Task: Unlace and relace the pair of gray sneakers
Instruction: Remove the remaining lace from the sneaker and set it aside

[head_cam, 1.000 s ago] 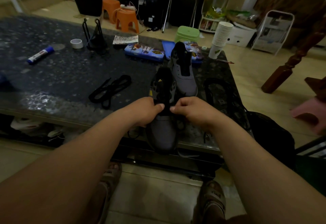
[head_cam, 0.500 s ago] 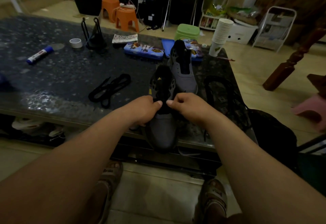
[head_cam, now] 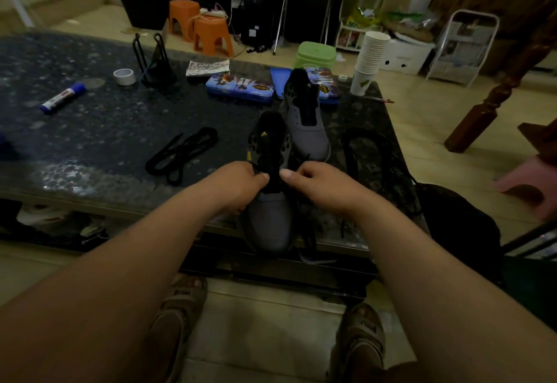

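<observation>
grip — left hand [head_cam: 238, 182], right hand [head_cam: 316, 183] pinch lace [head_cam: 311, 236] at near sneaker [head_cam: 269, 223]; far sneaker [head_cam: 307, 129], 12 o'clock, unlaced — relacing likely barely begun.

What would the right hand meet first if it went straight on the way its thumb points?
The right hand would likely meet the black tongue of the near sneaker first, then the left hand beyond; depth is unclear.

— What lies along the table's [head_cam: 90, 147] far edge?
— A tape roll [head_cam: 123, 77], a black stand [head_cam: 156, 66], a leaflet [head_cam: 207, 67], then a blue tin [head_cam: 239, 89].
— And the far right corner?
— A cup stack [head_cam: 369, 61].
— Toward the left edge?
— A marker [head_cam: 62, 98], lying flat.
— Beyond the table?
— Two orange stools [head_cam: 211, 34] and a green stool [head_cam: 316, 55] past the far edge; a pink stool [head_cam: 527, 183] off the right edge.
</observation>
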The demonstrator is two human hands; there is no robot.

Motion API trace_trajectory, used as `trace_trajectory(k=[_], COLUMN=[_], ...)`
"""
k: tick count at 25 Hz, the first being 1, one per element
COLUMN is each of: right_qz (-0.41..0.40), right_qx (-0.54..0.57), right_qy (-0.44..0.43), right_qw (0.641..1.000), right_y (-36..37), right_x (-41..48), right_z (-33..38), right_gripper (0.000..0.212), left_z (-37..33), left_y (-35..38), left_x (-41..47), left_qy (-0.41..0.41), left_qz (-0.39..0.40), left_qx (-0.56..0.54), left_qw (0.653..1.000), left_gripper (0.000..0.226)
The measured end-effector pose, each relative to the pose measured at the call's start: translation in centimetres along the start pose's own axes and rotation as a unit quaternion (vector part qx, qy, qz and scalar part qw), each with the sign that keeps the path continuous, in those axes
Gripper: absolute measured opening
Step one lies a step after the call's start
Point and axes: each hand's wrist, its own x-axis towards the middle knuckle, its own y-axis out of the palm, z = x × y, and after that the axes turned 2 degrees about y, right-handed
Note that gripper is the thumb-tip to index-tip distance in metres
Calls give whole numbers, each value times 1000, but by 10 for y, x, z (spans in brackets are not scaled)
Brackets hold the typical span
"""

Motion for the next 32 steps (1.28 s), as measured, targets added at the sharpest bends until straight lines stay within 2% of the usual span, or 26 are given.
trace_trajectory(k=[2,5,8,10,13,15,17,19,21,23,25,27,29,31,32], right_qz=[1,53,110,93,5,-4,16,40,29,0,-6,-54,-152,-158,-136], right_qx=[27,66,-7,-59,-48,-40,-27,-17,-17,-44,-90,-148,-154,-78,-63], right_qy=[-40,-37,47,82,5,-54,-70,-31,42,120,161,115,-11,-113,-130], right_qw=[999,996,993,991,999,998,997,999,999,992,983,981,976,978,980], right_y=[7,-19,-48,-41,-12,1,-2,-20,-42,-53,-48,-30,-12,1,7], right_x=[10,-5,-31,-31,-9,2,3,-6,-20,-28,-24,-11,-2,1,3], right_z=[4,-7,-25,-28,-8,3,2,-8,-22,-35,-39,-33,-13,10,16], right_gripper=[33,29,28,26,31,29,29,29,30,31,32,31,16,4,13], left_z=[-1,-3,-2,-2,-2,-3,-4,-4,-3,-2,-2,-2,-2,0,1], left_y=[1,1,-1,-1,-1,-1,0,0,-1,-2,-4,-6,-7,-7,-8], left_x=[2,2,1,0,-1,-2,-3,-3,-4,-2,-1,1,0,-2,-3], left_qy=[4,2,0,-10,-27,-22,-9,-4,-9,-30,-56,-58,-43,-26,-7], left_qz=[-3,8,19,25,28,25,18,17,21,34,51,62,63,60,54], left_qx=[28,36,27,-2,-15,-12,-3,12,9,-35,-77,-88,-91,-108,-107], left_qw=[1000,999,999,1000,999,999,1000,1000,1000,998,994,993,993,992,993], left_gripper=[33,32,32,33,32,32,33,35,36,36,36,35,30,25,21])
